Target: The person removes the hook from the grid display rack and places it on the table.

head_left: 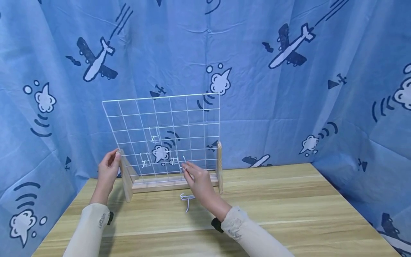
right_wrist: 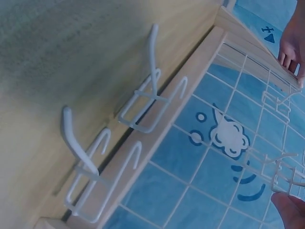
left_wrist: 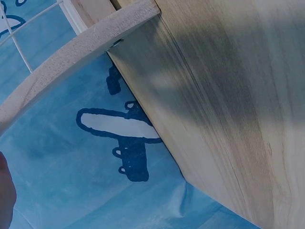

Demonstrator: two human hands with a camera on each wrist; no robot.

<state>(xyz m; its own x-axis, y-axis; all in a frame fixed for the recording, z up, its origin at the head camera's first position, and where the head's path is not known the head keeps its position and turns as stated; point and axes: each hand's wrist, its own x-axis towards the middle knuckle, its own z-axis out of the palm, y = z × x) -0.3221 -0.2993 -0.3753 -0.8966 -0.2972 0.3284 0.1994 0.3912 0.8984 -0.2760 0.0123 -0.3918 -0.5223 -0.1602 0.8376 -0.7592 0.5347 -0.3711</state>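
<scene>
A white wire grid panel (head_left: 196,117) stands upright in a wooden stand (head_left: 173,186). At the left, my left hand (head_left: 108,167) grips the top of the stand's side post (head_left: 126,178); only a sliver of that hand (left_wrist: 5,195) shows in the left wrist view. My right hand (head_left: 199,180) pinches a white wire hook (right_wrist: 281,179) against the grid's lower middle, its thumb at the hook's bottom edge. Other wire hooks hang on the grid: an upper hook (head_left: 155,138), a lower left hook (head_left: 146,163) and one (head_left: 174,161) beside my right fingertips.
Two more wire hooks, a nearer one (right_wrist: 88,176) and a farther one (right_wrist: 145,107), lie on the wooden table (head_left: 289,210) before the stand's base. A blue curtain (head_left: 250,96) printed with planes and clouds hangs behind the table and along its sides.
</scene>
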